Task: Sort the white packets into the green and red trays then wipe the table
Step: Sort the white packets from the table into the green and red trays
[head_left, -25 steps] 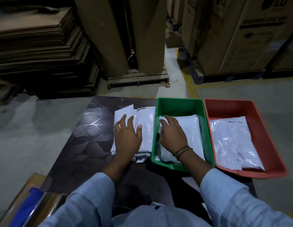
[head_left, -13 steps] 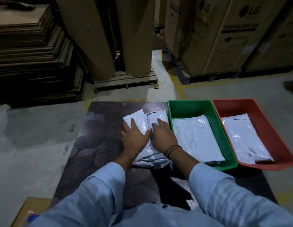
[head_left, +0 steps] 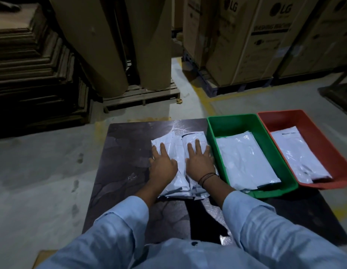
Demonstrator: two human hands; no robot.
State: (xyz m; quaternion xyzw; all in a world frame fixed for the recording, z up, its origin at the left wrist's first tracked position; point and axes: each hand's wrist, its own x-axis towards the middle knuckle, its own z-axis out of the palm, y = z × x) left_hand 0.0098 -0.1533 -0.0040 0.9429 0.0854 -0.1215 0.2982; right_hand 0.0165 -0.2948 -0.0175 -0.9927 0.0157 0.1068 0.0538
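Left grip (head_left: 162, 164) and right grip (head_left: 200, 162), fingers straight, have spread apart atop the packet pile (head_left: 180, 150).

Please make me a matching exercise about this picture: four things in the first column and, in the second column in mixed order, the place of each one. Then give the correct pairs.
Column A
1. pile of packets
2. green tray
3. red tray
4. right hand

Column B
a. farthest to the right
b. flat on top of the pile, dark cords at the wrist
c. between the pile and the red tray
d. loose on the table, left of both trays

Pairs: 1-d, 2-c, 3-a, 4-b
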